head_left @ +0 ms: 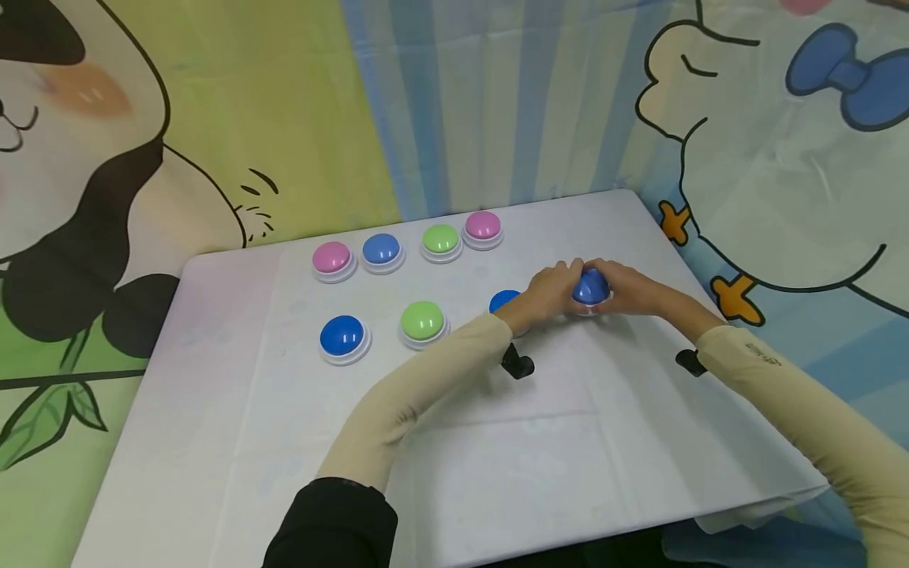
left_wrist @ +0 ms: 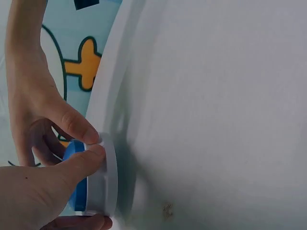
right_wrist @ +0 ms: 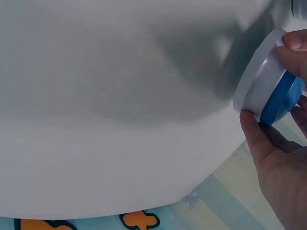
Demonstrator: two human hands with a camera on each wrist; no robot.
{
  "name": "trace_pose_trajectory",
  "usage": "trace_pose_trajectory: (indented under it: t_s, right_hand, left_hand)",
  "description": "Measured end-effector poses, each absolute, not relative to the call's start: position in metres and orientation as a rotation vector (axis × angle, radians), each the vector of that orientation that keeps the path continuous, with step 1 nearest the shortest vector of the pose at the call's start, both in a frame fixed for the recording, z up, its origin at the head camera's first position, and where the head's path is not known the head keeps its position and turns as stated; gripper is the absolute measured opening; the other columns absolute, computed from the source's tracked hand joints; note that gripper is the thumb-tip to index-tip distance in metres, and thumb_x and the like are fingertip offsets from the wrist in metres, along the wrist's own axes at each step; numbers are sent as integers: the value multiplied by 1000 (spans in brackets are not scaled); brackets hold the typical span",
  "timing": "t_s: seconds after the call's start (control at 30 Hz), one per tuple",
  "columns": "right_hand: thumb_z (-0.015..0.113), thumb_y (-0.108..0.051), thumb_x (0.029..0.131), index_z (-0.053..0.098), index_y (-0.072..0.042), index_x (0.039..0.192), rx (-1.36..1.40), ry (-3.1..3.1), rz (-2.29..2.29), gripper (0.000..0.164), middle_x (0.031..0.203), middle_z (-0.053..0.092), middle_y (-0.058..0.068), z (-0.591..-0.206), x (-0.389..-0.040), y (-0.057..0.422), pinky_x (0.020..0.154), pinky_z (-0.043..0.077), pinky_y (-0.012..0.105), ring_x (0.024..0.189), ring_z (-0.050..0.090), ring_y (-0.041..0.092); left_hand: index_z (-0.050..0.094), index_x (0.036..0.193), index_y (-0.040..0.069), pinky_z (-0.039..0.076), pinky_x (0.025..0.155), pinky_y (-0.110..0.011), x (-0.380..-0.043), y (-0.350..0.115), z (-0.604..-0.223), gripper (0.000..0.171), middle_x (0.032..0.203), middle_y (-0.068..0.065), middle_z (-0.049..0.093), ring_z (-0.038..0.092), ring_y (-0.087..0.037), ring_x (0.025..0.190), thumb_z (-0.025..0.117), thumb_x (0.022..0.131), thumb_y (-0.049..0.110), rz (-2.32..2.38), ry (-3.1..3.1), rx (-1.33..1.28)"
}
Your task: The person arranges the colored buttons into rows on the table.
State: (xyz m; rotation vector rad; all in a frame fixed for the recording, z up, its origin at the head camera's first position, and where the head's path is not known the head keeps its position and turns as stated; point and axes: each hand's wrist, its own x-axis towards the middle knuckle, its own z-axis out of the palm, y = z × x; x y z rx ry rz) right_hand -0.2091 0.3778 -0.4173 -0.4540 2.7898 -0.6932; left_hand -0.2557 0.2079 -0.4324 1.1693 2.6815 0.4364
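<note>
Grip: your left hand (head_left: 545, 295) and right hand (head_left: 632, 289) pinch the blue button (head_left: 592, 287) by its white base (right_wrist: 261, 86) | Place: right part of the surface (head_left: 639, 442), beside a half-hidden blue button (head_left: 503, 299) | Why: opposed holds probably keep it level; lift unclear

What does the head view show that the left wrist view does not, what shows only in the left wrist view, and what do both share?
Only the head view shows the two pink buttons, two green buttons, three other blue buttons and beige sleeves.

Only the left wrist view shows a small brownish mark on the white tabletop.

Both share that tabletop, the held blue button, left grip, right grip and an orange printed foot.
</note>
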Motion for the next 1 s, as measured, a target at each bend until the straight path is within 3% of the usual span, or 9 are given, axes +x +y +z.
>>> trace_pose_trajectory:
  t_s: [0.3,0.83,1.0]
  right_hand:
    - [72,-11,76,20,0,140,-382,2754,-674,83,137,33,29,-430,-206,376,100,35,60,123,37,44]
    - [73,-15,76,14,5,142,-267,2753,-607,90,139,26,31,-433,-209,375,100,32,62,124,32,47]
    - [74,-21,76,3,8,143,-249,2733,-505,102,147,10,32,-412,-212,358,104,24,62,133,19,49]
  left_hand:
    - [29,131,14,51,82,-26,-247,212,-444,78,117,-7,51,58,-17,98,68,75,52,424,2712,1125]
    - [20,137,14,52,83,-26,-247,215,-451,86,118,-7,53,58,-16,100,65,76,54,320,2779,1159]
    - [16,143,15,50,88,-28,-254,196,-434,92,127,-7,50,54,-17,109,62,76,59,329,2749,1091]
